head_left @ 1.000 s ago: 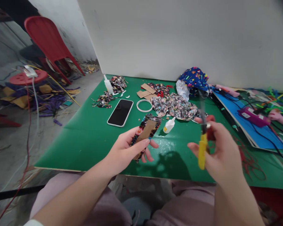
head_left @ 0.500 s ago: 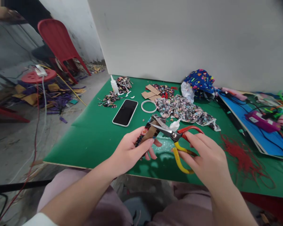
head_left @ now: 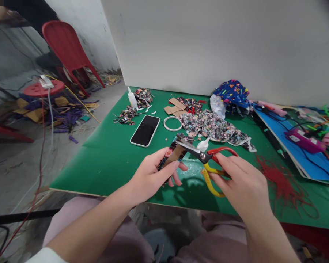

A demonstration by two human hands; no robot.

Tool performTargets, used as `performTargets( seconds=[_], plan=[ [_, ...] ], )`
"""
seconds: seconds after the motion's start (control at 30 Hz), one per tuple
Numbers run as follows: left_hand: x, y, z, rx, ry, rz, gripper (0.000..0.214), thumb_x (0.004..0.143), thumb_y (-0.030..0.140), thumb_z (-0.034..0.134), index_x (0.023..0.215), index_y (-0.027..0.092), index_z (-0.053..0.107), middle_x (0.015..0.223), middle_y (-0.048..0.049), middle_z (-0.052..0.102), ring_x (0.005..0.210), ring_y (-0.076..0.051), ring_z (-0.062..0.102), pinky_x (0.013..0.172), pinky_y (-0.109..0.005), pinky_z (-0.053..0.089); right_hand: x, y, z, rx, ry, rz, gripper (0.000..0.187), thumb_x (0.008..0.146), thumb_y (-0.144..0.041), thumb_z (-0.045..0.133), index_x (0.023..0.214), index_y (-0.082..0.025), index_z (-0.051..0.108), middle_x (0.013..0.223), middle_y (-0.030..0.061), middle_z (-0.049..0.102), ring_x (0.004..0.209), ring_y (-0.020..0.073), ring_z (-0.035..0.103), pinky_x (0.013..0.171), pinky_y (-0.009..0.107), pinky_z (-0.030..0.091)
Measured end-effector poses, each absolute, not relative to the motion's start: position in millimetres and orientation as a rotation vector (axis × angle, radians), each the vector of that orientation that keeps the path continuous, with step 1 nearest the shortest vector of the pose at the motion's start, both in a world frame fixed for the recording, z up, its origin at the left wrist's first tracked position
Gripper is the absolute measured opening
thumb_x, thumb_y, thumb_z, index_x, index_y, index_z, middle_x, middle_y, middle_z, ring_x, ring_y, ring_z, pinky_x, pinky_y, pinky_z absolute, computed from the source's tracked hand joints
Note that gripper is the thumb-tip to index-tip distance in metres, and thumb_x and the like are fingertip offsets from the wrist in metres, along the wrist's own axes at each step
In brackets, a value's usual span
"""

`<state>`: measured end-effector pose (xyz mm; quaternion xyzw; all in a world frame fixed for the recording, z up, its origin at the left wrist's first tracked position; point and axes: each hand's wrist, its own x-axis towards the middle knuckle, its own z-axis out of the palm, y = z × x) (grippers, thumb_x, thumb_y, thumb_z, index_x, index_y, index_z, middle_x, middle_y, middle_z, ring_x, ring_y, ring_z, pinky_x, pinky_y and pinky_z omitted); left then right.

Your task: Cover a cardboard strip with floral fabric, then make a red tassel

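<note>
My left hand [head_left: 153, 174] is closed on a small piece of dark floral fabric [head_left: 181, 150] with a brown cardboard strip [head_left: 174, 154] lying on it. Fingers of that hand partly hide the piece. In my right hand [head_left: 242, 179] is a pair of scissors [head_left: 205, 157], with one red and one yellow handle. Their blades point left and lie at the upper end of the fabric, close together. Just behind the scissors stands a small white nozzle-topped bottle [head_left: 203, 145], partly covered. A white ring [head_left: 172, 124] rests on the green table [head_left: 104, 160] beyond my left hand.
A phone [head_left: 145, 130] lies left of the ring. Behind are cardboard pieces [head_left: 176, 107], crumpled floral fabric [head_left: 211, 126] and a glue bottle [head_left: 132, 98]. Red threads [head_left: 283, 186], a blue board [head_left: 298, 146] and a purple device with cables [head_left: 305, 140] are at right. A panel [head_left: 222, 44] closes the back.
The scissor blades have closed together at the fabric's upper end, and the yellow handle has come nearer the red one. My left hand keeps its place.
</note>
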<state>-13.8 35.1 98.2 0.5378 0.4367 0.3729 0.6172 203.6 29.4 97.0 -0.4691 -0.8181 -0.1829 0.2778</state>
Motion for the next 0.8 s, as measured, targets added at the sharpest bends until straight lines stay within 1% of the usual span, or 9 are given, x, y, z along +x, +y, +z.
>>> performTargets(
  seconds=[0.23, 0.37, 0.5, 0.6, 0.7, 0.8],
  plan=[
    [-14, 35, 99, 1.225, 1.035, 0.834, 0.02, 0.083, 0.034, 0.052, 0.086, 0.015, 0.057, 0.06, 0.0006, 0.064, 0.05, -0.008, 0.057, 0.047, -0.017, 0.046, 206, 29, 98, -1.294, -2.237, -0.543, 0.025, 0.079, -0.028, 0.057, 0.097, -0.012, 0.061, 0.075, 0.0049, 0.064, 0.067, 0.0151, 0.056, 0.061, 0.026, 0.042],
    [-13, 36, 98, 1.236, 1.057, 0.818, 0.021, 0.084, 0.035, 0.051, 0.086, 0.015, 0.059, 0.057, 0.0008, 0.062, 0.048, -0.008, 0.056, 0.046, -0.016, 0.045, 206, 28, 98, -1.313, -2.223, -0.602, 0.022, 0.08, -0.026, 0.056, 0.096, -0.012, 0.062, 0.075, 0.0041, 0.065, 0.065, 0.013, 0.057, 0.062, 0.024, 0.042],
    [-12, 38, 99, 1.243, 1.058, 0.816, 0.02, 0.084, 0.034, 0.05, 0.087, 0.015, 0.058, 0.06, 0.0011, 0.063, 0.049, -0.007, 0.057, 0.045, -0.015, 0.044, 206, 27, 96, -1.354, -2.21, -0.583, 0.02, 0.08, -0.027, 0.055, 0.093, -0.014, 0.063, 0.074, 0.0027, 0.065, 0.062, 0.0112, 0.057, 0.057, 0.023, 0.04],
    [-12, 38, 100, 1.248, 1.045, 0.81, 0.02, 0.084, 0.033, 0.05, 0.087, 0.015, 0.056, 0.062, 0.0014, 0.063, 0.05, -0.007, 0.057, 0.045, -0.015, 0.044, 208, 27, 96, -1.398, -2.231, -0.505, 0.019, 0.08, -0.027, 0.055, 0.093, -0.016, 0.062, 0.076, 0.0014, 0.066, 0.063, 0.011, 0.058, 0.055, 0.023, 0.038],
    [-12, 37, 98, 1.257, 1.019, 0.793, 0.02, 0.084, 0.034, 0.05, 0.088, 0.015, 0.056, 0.067, 0.0006, 0.064, 0.053, -0.007, 0.058, 0.046, -0.015, 0.044, 213, 27, 98, -1.469, -2.26, -0.371, 0.02, 0.078, -0.029, 0.056, 0.095, -0.019, 0.059, 0.082, 0.0, 0.066, 0.069, 0.0121, 0.06, 0.057, 0.023, 0.039],
    [-13, 37, 96, 1.259, 1.001, 0.772, 0.02, 0.084, 0.034, 0.05, 0.089, 0.015, 0.054, 0.078, -0.0015, 0.066, 0.053, -0.006, 0.059, 0.046, -0.015, 0.044, 221, 27, 102, -1.533, -2.291, -0.23, 0.03, 0.074, -0.036, 0.061, 0.099, -0.021, 0.055, 0.087, 0.0004, 0.064, 0.074, 0.0146, 0.06, 0.06, 0.024, 0.042]
  ],
)
